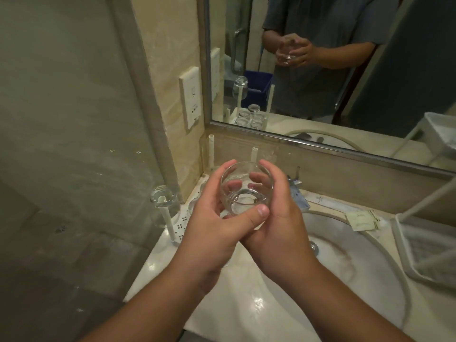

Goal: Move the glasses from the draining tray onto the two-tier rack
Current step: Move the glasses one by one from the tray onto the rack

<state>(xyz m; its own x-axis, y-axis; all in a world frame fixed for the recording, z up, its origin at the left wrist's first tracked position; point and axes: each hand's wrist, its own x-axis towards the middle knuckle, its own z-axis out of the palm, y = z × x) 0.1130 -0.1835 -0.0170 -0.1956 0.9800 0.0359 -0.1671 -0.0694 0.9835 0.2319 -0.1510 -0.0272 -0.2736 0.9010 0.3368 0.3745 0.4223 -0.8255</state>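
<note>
Both hands cup one clear round glass (245, 187) above the counter, its mouth tipped toward me. My left hand (214, 218) wraps it from the left with the thumb across the base. My right hand (278, 218) holds it from the right and below. Under and behind the hands lies the white draining tray (181, 224) with upright pegs. One peg at its front left carries an upturned glass (164, 202). More glasses on the tray are mostly hidden by my hands. The white two-tier rack (424, 245) stands at the right edge, with mesh shelves.
A round washbasin (345, 262) fills the counter between tray and rack, with a tap (294, 180) behind it. Small sachets (361, 219) lie by the basin rim. A wall mirror (333, 70) reflects a person and the tray. A glass shower wall stands at the left.
</note>
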